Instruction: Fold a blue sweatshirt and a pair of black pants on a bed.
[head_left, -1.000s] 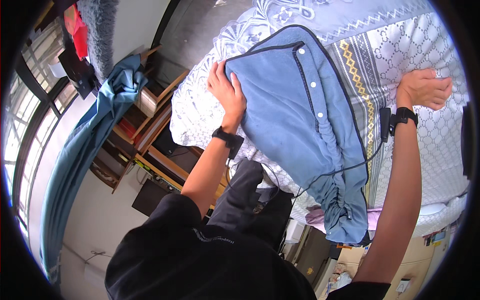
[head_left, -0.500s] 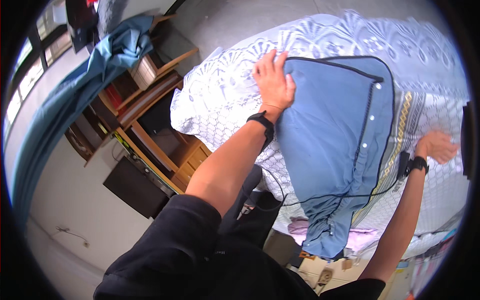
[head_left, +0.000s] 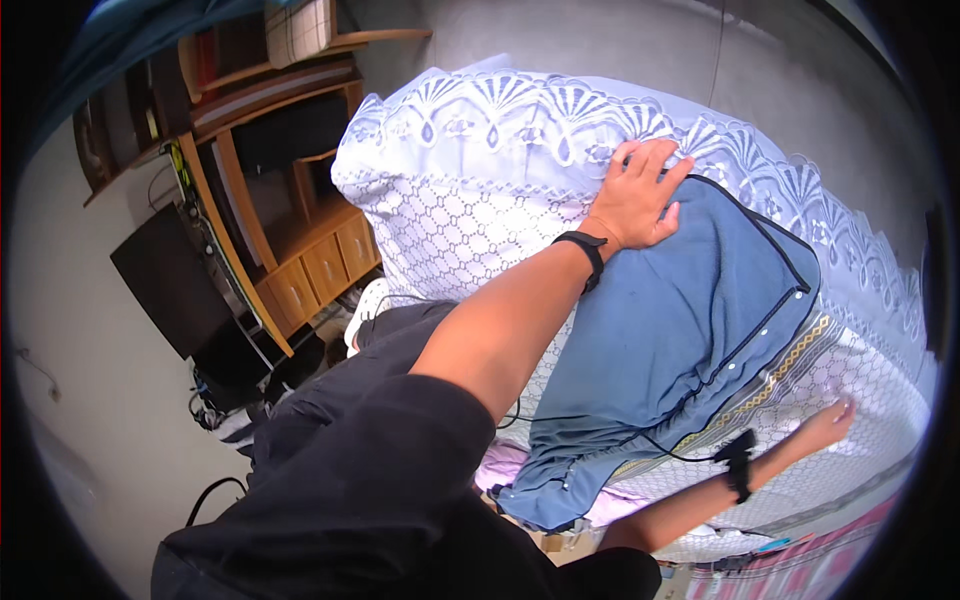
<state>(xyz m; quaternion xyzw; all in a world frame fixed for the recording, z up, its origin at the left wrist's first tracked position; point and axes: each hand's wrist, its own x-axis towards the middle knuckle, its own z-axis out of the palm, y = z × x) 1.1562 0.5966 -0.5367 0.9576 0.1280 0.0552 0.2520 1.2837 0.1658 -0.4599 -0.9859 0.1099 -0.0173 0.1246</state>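
A blue garment (head_left: 650,310) with black trim and a row of white snaps lies spread over the white patterned bedcover (head_left: 450,230). Its near end is gathered and bunched. My left hand (head_left: 637,200) rests flat with fingers apart at the garment's far left corner, half on the fabric and half on the lace border. To the right of the garment, my right hand (head_left: 828,422) hovers over or lies on the cover, apart from the blue cloth. Its fingers are seen edge-on and blurred. Each wrist wears a black band, and a thin black cable runs across the garment's gathered part.
A lace border (head_left: 530,115) edges the far side of the cover. Left of it stand a wooden desk with drawers (head_left: 325,265) and a dark flat panel (head_left: 155,280) by the wall. Pink cloth (head_left: 500,463) lies beneath the garment's near end.
My view has turned, so the garment appears slanted. My left hand stays flat at the garment's corner. The right hand is still beside the garment, now seen edge-on.
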